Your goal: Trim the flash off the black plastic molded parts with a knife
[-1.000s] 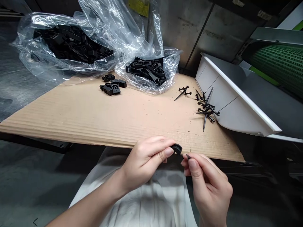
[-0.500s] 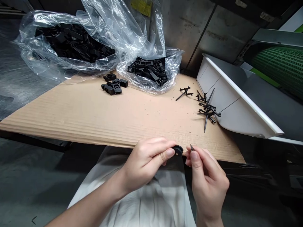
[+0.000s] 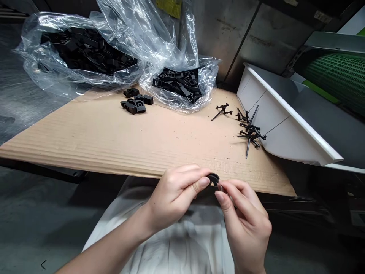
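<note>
At the near edge of the cardboard (image 3: pixel 94 137), above a pale cloth (image 3: pixel 182 243) over the lap, the left hand (image 3: pixel 172 196) had a curved black part (image 3: pixel 213 178) pinched between thumb and forefinger, its rounded end jutting out toward the right hand (image 3: pixel 248 222). The right thumb and forefinger stood slightly apart just beside that end, with a tiny, thin thing (image 3: pixel 221 188) between them (too small to make out, and I could not tell whether it was gripped). Farther back lay a small group of black blocks (image 3: pixel 138 104), in front of two clear plastic bags holding black pieces (image 3: pixel 91 51). To the right, spiky black pieces (image 3: pixel 249 131) lay clustered beside a white bin (image 3: pixel 255 97), and another spiky piece (image 3: pixel 222 109) rested near them.
</note>
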`<state>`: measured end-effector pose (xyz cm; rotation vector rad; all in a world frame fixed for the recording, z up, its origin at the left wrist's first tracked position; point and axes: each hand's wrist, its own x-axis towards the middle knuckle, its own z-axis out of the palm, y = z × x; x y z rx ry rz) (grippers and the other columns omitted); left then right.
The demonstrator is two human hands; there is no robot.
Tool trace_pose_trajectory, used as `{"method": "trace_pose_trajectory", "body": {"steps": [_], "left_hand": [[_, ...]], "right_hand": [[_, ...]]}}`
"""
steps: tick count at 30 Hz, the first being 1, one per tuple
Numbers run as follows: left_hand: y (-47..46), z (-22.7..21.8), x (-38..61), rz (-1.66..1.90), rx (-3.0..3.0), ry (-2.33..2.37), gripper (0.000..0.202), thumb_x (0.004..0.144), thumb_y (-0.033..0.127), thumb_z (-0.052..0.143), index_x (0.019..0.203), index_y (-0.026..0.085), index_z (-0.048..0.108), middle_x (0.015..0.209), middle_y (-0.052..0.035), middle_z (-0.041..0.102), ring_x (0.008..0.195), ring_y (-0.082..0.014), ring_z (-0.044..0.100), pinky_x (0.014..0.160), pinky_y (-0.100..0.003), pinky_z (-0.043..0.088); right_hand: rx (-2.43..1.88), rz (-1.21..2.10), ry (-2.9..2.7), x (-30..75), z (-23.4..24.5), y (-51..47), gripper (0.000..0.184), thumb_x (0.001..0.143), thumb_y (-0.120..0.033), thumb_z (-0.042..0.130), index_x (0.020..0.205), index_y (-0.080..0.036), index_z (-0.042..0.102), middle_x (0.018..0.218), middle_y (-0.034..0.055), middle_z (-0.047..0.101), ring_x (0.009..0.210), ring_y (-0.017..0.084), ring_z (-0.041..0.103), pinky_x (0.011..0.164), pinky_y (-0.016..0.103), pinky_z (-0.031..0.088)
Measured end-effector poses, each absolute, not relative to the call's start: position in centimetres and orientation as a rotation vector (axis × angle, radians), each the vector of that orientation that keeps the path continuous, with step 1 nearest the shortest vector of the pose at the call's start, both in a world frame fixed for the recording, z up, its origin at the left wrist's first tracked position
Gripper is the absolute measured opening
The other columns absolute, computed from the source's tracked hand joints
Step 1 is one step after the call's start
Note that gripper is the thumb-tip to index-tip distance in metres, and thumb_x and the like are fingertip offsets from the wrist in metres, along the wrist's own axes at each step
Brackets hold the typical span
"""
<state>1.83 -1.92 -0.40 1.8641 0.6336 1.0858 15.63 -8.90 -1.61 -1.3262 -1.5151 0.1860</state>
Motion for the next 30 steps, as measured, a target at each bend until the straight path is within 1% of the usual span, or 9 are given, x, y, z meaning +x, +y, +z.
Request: {"method": "trace_pose_trajectory", "body": {"steps": [6,10,15,18,22,24,26,28,30], "left_hand": [[-1.8,-0.3,1.9,1.098,1.899,0.630,0.020,0.087,0.015,0.045,0.090,0.009,0.065,0.057,0.0009,0.052,0.058,-0.0116,0.052,0.057,-0.021,0.042],[-1.7,-0.4,1.8,1.082,1.914,0.606,0.019,0.087,0.015,0.046,0.086,0.010,0.064,0.057,0.0006,0.053,0.057,-0.0119,0.052,0.056,-0.021,0.042],[-1.8,-0.3,1.7,1.053,1.911,0.581,0.018,0.087,0.013,0.046,0.084,0.010,0.063,0.060,-0.0008,0.055,0.059,-0.0121,0.053,0.057,-0.021,0.042],[-1.8,-0.3,1.8,1.062,1.895,0.596,0.018,0.087,0.015,0.046,0.086,0.010,0.064,0.059,-0.0006,0.055,0.059,-0.0122,0.053,0.057,-0.021,0.042],[-1.9,-0.1,1.8,1.042,1.876,0.633,0.021,0.088,0.018,0.044,0.088,0.012,0.064,0.057,0.0004,0.053,0.056,-0.0122,0.052,0.055,-0.022,0.042],[-1.9,0.0,1.8,1.019,1.876,0.653,0.023,0.089,0.019,0.043,0.086,0.013,0.065,0.057,0.0004,0.053,0.055,-0.0119,0.052,0.054,-0.021,0.042],[-1.9,0.1,1.8,1.001,1.902,0.672,0.027,0.090,0.019,0.041,0.082,0.013,0.066,0.059,-0.0003,0.054,0.056,-0.0117,0.052,0.055,-0.021,0.042],[-1.9,0.2,1.8,0.993,1.935,0.687,0.030,0.090,0.020,0.040,0.076,0.012,0.065,0.060,-0.0006,0.053,0.058,-0.0119,0.051,0.055,-0.021,0.041],[-1.9,0.2,1.8,0.993,1.946,0.691,0.032,0.090,0.020,0.040,0.073,0.012,0.065,0.059,0.0001,0.051,0.057,-0.0118,0.051,0.055,-0.021,0.041]], "right_hand": [[-1.325,0.148,-1.487,15.2,-1.9,-8.9,0.032,0.077,-0.002,0.057,0.099,-0.025,0.062,0.084,0.0010,0.056,0.074,0.013,0.056,0.061,0.023,0.047],[-1.352,0.155,-1.426,15.2,-1.9,-8.8,0.029,0.078,-0.004,0.057,0.097,-0.026,0.063,0.083,0.0004,0.056,0.074,0.012,0.056,0.062,0.023,0.048],[-1.322,0.390,-1.330,15.7,-1.8,-8.9,0.021,0.080,-0.010,0.057,0.091,-0.026,0.065,0.084,-0.0003,0.059,0.077,0.012,0.057,0.063,0.021,0.048],[-1.305,0.455,-1.263,15.8,-1.7,-9.2,0.019,0.082,-0.014,0.056,0.094,-0.026,0.064,0.085,0.0007,0.059,0.078,0.012,0.056,0.064,0.022,0.048],[-1.351,0.394,-1.319,15.8,-1.2,-9.5,0.022,0.082,-0.019,0.055,0.101,-0.025,0.064,0.090,0.0032,0.056,0.081,0.015,0.055,0.064,0.025,0.048],[-1.369,0.380,-1.415,15.9,-0.9,-9.7,0.027,0.084,-0.016,0.051,0.107,-0.025,0.062,0.091,0.0040,0.057,0.080,0.015,0.056,0.064,0.026,0.048],[-1.361,0.318,-1.501,16.2,-0.8,-9.7,0.032,0.084,-0.011,0.050,0.111,-0.025,0.060,0.087,0.0029,0.060,0.073,0.014,0.057,0.061,0.025,0.047],[-1.344,0.217,-1.543,16.5,-0.8,-9.7,0.037,0.080,-0.005,0.054,0.109,-0.027,0.059,0.082,0.0005,0.063,0.065,0.012,0.057,0.057,0.024,0.046],[-1.324,0.132,-1.581,16.8,-0.8,-9.4,0.037,0.078,0.000,0.055,0.104,-0.026,0.060,0.077,-0.0006,0.063,0.062,0.012,0.057,0.056,0.024,0.046]]}}
